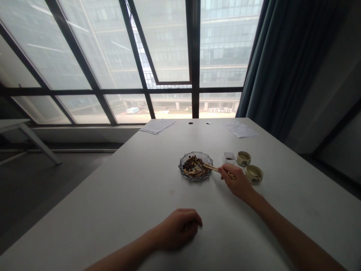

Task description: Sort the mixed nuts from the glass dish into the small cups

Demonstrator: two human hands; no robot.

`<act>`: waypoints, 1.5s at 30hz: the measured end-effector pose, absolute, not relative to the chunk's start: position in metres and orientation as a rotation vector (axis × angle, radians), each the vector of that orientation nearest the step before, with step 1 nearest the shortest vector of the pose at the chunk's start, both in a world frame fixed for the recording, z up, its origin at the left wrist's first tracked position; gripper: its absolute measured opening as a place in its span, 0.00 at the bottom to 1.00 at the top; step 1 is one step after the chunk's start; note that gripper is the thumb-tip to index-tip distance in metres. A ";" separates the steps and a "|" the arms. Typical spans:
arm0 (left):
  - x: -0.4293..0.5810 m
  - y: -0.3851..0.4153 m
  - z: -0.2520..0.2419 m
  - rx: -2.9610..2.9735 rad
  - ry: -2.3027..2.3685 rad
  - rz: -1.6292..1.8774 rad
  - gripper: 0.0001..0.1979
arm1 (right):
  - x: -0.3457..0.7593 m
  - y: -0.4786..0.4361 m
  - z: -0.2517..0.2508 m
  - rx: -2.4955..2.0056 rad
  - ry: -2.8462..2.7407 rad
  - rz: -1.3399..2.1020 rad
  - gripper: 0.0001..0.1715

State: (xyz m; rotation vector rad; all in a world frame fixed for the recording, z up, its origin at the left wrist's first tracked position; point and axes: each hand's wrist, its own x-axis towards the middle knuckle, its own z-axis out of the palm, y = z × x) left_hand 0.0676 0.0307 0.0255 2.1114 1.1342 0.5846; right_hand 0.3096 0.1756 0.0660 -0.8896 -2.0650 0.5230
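Note:
My right hand (pixel 235 180) is closed around a pair of wooden chopsticks (pixel 211 167). Their tips reach into a scalloped clear glass dish (pixel 182 174) that holds brown and pale dried pieces (pixel 194 165), too small to name. Just behind that hand stand a small white plastic container (pixel 229 158) with a little dark stuff in it, and two small beige cups (pixel 243 159) with dark characters on them; the nearer cup (pixel 254 174) is close to my wrist. Fingers curled in and holding nothing, my left hand (pixel 180 227) rests on the table nearer to me.
The long white table (pixel 126 203) carries sheets of paper at its far left (pixel 157 126) and far right (pixel 241 129). Two round holes lie near its far edge. Beyond are tall windows and a blue curtain (pixel 278 67). Another white table (pixel 14 123) stands left.

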 end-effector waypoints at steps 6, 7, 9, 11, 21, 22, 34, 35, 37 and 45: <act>0.068 0.031 0.026 2.111 1.134 0.605 0.14 | 0.310 0.176 0.062 -0.860 -2.044 0.515 0.23; 0.068 0.030 0.026 2.110 1.136 0.603 0.14 | 0.310 0.176 0.062 -0.847 -2.064 0.504 0.23; 0.068 0.030 0.027 2.110 1.137 0.601 0.14 | 0.309 0.174 0.062 -0.827 -2.109 0.481 0.22; 0.068 0.030 0.027 2.110 1.133 0.606 0.14 | 0.309 0.173 0.063 -0.815 -2.145 0.465 0.22; 0.068 0.030 0.024 2.113 1.134 0.626 0.15 | 0.313 0.181 0.059 -0.850 -2.074 0.529 0.23; 0.068 0.030 0.024 2.113 1.134 0.626 0.15 | 0.314 0.183 0.057 -0.853 -2.055 0.551 0.23; 0.067 0.031 0.023 2.115 1.122 0.617 0.15 | 0.321 0.180 0.072 -0.843 -1.903 0.511 0.23; 0.067 0.031 0.023 2.115 1.122 0.620 0.15 | 0.324 0.178 0.080 -0.834 -1.900 0.490 0.22; 0.068 0.031 0.023 2.116 1.120 0.628 0.15 | 0.334 0.175 0.098 -0.833 -1.888 0.444 0.21; 0.066 0.030 0.020 2.101 1.148 0.608 0.15 | 0.379 0.176 0.138 -1.136 -1.756 0.223 0.22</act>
